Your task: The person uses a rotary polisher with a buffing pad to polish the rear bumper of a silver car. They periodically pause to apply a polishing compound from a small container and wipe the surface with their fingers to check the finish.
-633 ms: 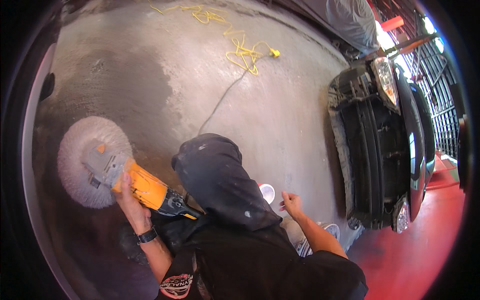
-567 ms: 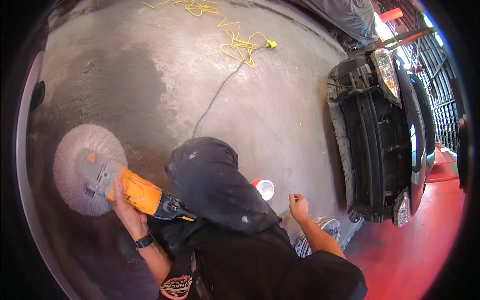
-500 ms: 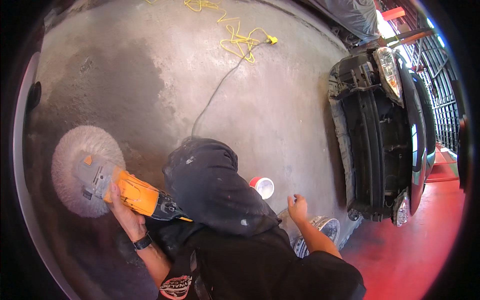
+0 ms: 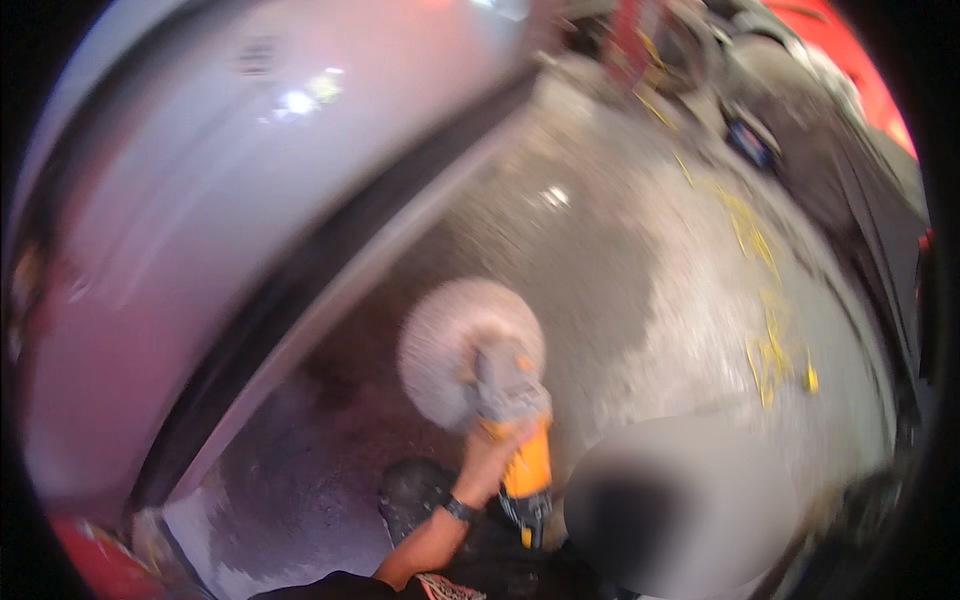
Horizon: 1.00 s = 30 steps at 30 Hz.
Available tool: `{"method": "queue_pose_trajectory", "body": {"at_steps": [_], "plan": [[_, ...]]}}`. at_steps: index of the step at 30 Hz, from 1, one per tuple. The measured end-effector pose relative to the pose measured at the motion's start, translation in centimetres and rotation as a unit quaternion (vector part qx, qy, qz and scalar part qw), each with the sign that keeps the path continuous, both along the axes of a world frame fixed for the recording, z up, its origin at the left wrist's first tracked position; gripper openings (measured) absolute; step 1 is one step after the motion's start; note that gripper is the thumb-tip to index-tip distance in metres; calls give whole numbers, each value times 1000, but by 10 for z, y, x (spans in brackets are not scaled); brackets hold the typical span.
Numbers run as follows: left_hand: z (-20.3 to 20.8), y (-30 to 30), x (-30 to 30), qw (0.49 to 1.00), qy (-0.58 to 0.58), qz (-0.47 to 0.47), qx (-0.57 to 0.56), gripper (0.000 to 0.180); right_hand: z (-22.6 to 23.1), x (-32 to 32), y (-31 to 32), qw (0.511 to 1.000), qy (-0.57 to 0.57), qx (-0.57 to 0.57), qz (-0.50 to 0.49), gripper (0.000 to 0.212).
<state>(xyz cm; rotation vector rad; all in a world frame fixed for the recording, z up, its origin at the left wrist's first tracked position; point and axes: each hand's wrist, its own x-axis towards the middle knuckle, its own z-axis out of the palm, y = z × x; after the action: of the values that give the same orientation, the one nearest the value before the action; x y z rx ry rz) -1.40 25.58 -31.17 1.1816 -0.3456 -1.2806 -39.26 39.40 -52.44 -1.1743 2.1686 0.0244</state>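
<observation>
My left hand [image 4: 490, 458] is wrapped round the yellow-and-grey body of a power polisher [image 4: 528, 465], just behind its head. A large round fluffy white pad [image 4: 440, 350] is on the polisher's head, held over the floor and apart from the car side. Nearest to it on the left is the lower side of a silver car [image 4: 250, 180]. No right hand shows; a smooth grey blurred oval [image 4: 700, 480] covers the lower right.
A dark sill strip [image 4: 300, 290] runs along the car's lower edge. On the concrete floor [image 4: 590, 240], partly dark and damp-looking, a yellow extension cord [image 4: 765, 350] lies tangled at the right. Dark draped fabric [image 4: 830, 150] stands at the far right.
My view has swung left towards the silver car, with motion blur. The polisher stays in my left hand. My right hand, the bucket and the bumperless dark car have left the view.
</observation>
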Motion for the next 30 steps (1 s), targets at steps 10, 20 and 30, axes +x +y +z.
{"method": "queue_pose_trajectory", "body": {"at_steps": [10,20,30], "plan": [[6,-6,2,999,-14,-34,-15,57,50,38,-120,997,29,-23,71,65],[11,-5,8,998,-37,-23,-40,70,121,2,-126,996,26,-84,10,71],[1,-10,9,995,-82,-1,-50,77,326,-49,-140,946,-109,-274,-137,76]]}}
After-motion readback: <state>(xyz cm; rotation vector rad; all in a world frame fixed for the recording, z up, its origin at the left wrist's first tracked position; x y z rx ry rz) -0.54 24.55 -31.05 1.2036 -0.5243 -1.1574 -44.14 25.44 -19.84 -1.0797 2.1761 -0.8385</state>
